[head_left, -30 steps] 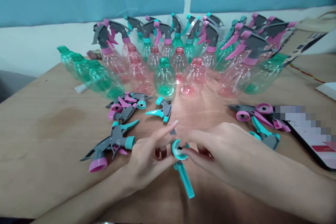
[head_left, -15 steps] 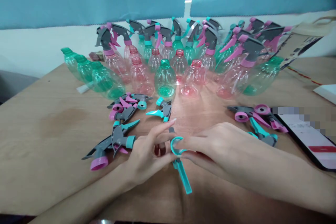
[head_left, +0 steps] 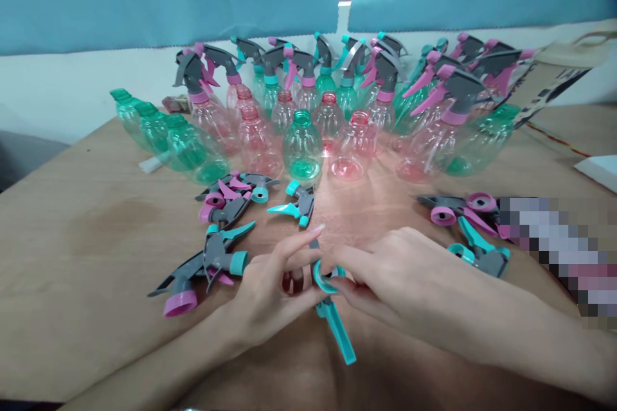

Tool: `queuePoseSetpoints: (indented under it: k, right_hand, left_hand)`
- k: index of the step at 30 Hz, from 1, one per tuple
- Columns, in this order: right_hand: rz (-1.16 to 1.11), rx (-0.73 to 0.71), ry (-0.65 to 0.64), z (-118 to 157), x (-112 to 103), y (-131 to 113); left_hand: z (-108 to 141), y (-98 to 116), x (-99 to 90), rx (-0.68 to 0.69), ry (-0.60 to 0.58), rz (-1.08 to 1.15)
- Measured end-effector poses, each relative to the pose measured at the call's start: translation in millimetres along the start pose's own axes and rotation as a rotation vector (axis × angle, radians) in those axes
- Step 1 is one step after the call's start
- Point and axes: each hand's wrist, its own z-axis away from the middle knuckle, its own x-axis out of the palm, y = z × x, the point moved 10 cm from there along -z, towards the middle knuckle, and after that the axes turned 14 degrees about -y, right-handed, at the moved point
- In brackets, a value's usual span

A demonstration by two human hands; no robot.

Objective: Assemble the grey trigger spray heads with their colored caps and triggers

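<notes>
Between both hands, just above the table, is a grey spray trigger head [head_left: 339, 332] with a turquoise lever and collar. Its collar opening faces up toward me and the lever points down toward the near edge. My left hand [head_left: 267, 292] grips it from the left, thumb against the collar, index finger stretched out. From the right, my right hand [head_left: 393, 273] has its thumb and index finger closed at the collar's opening; whether a small part sits between the fingertips is hidden. Left of my left hand lie grey spray heads with turquoise [head_left: 239, 263] and pink [head_left: 181, 303] collars.
Open green [head_left: 303, 148] and pink [head_left: 351, 151] bottles stand ahead, with several bottles fitted with spray heads [head_left: 456, 112] behind. Loose spray heads [head_left: 299, 202] lie before them and at the right [head_left: 482, 250], beside a blurred-out phone [head_left: 554, 244]. A beige bag [head_left: 554, 80] stands back right.
My right index finger and thumb have shifted a little at the collar, so more of its dark inside shows. The spray head stays in my left hand, almost in place.
</notes>
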Motion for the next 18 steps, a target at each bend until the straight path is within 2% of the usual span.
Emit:
queuePoseSetpoints:
  k: [7, 10, 14, 18]
  right_hand:
    - [0.092, 0.075, 0.015, -7.4, 9.8, -6.2]
    - [0.106, 0.16, 0.056, -8.7, 6.1, -4.1]
    - [-0.068, 0.129, 0.166, -0.8, -12.1, -5.0]
    - [-0.253, 0.128, 0.232, 18.9, -19.8, 1.8]
  left_hand:
    - [3.4, -7.1, 10.4, -0.075, -0.055, -0.012]
    - [3.3, -4.7, 5.5, -0.086, -0.018, -0.03]
    - [4.9, 3.9, -7.6, -0.078, 0.07, -0.01]
    - [6.7, 5.7, 3.0, -0.093, 0.022, 0.079]
